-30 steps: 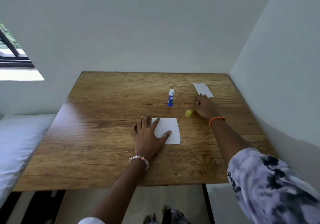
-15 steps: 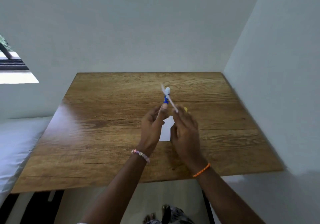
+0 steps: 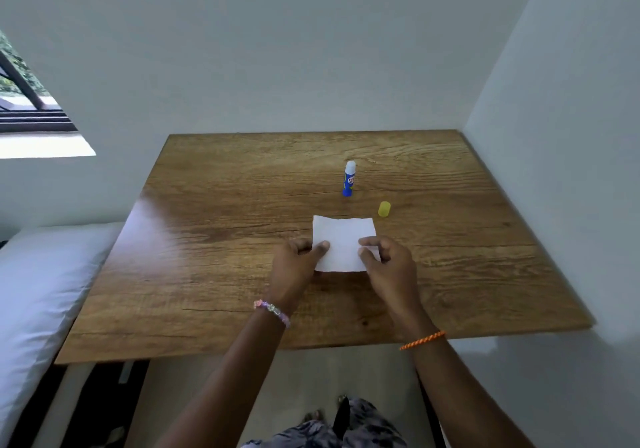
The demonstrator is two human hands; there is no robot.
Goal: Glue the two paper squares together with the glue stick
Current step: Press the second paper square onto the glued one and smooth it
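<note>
The white paper lies flat on the wooden table, and only one sheet can be told apart; whether a second lies under it is hidden. The left hand pinches its left edge, thumb on top and fingers curled closed around that edge. The right hand does the same at the lower right corner, thumb and forefinger closed on the paper. Beyond the hands stands the glue stick, upright, uncapped, blue body with a white top; its label bears print too small to read. Its yellow cap lies just beyond the right hand, apart from both the stick and the paper. A beaded bracelet circles the left wrist, an orange cord the right. The table has a brown grain with a glossy patch left of the left hand, and fits into a corner of pale walls. Left of it sit a white bed and a window.
</note>
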